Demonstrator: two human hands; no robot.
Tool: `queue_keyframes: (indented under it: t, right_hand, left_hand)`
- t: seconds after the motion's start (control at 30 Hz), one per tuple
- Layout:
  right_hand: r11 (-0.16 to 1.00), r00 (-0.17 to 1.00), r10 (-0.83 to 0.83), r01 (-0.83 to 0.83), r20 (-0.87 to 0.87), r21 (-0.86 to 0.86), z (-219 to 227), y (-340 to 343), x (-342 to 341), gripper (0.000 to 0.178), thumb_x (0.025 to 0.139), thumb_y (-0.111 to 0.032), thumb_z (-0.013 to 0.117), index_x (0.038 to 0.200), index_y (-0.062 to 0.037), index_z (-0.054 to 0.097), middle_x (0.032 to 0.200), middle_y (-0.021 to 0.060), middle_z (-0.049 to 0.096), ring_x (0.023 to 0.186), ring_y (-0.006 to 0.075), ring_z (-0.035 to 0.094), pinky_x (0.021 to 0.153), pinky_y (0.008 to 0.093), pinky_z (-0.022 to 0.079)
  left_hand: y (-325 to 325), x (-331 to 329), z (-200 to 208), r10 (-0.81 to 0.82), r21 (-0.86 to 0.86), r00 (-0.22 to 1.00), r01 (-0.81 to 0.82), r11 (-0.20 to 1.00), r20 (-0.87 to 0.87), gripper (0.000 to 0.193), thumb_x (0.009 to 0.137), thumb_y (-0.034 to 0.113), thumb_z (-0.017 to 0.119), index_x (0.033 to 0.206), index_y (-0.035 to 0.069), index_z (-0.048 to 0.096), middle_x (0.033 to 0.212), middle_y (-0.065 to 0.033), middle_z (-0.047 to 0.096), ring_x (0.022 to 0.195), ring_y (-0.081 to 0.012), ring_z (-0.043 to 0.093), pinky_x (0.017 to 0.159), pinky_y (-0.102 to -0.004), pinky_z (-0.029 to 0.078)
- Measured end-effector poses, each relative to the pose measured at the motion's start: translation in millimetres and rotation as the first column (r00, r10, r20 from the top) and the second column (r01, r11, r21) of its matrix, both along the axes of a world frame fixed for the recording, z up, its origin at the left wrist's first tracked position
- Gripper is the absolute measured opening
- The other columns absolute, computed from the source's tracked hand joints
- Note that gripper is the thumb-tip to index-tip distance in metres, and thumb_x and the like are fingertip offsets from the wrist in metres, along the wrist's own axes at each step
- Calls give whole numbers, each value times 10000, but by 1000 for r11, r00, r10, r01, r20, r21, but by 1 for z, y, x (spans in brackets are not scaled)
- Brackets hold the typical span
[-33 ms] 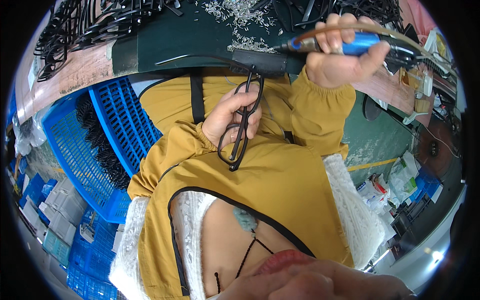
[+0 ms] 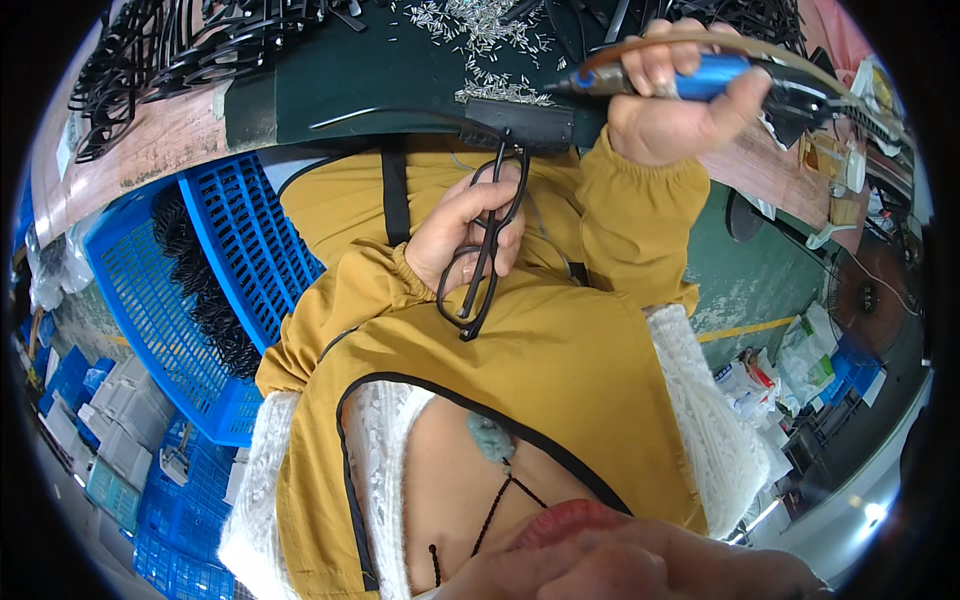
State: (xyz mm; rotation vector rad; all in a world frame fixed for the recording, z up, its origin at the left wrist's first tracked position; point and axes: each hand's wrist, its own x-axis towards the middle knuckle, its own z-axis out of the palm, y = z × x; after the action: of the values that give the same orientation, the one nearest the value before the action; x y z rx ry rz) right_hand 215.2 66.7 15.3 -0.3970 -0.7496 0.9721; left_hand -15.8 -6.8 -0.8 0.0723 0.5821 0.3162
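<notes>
My left hand [image 2: 450, 230] is closed round a black eyeglass frame [image 2: 489, 245] over my lap. One temple lies folded across the frame; the other reaches out to the left over the table edge. The frame's upper end touches or nearly touches a small dark block [image 2: 545, 122] at the table's edge. In my right hand [image 2: 662, 130] is a blue and black electric screwdriver [image 2: 712, 80] with a cord, held roughly level. Its tip points left, above the block and close to small silver screws [image 2: 495, 90] scattered on the dark green mat [image 2: 340, 80].
Black eyeglass parts [image 2: 200, 50] are heaped on the table at the far left, more at the far right. Blue baskets [image 2: 150, 270] with black parts stand left of my lap. A fan [image 2: 868, 292] and plastic bags [image 2: 805, 350] are at the right.
My right hand and the screwdriver have shifted slightly up and to the left. My left hand and the eyeglass frame have stayed in place.
</notes>
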Motion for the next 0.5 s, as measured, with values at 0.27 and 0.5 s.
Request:
queue_keyframes:
  t: [0.27,0.5]
  right_hand:
    - [964,871,257,-201,-419,172,-18,26,1,424,1006,-577,558,1072,-160,597,752,-11,495,594,112,483,490,243,387]
    - [663,512,-254,710,821,-238,21,-44,8,183,1016,-136,630,1118,-20,532,928,48,613,815,110,558,740,254,463]
  left_hand:
    - [23,-10,17,133,84,991,-134,987,18,404,1019,247,554,1348,14,573,685,-84,590,502,-221,611,473,-315,505]
    - [57,-17,40,243,400,960,-171,900,-137,483,1077,324,451,1340,-55,594,743,-33,577,629,-150,642,488,-216,394]
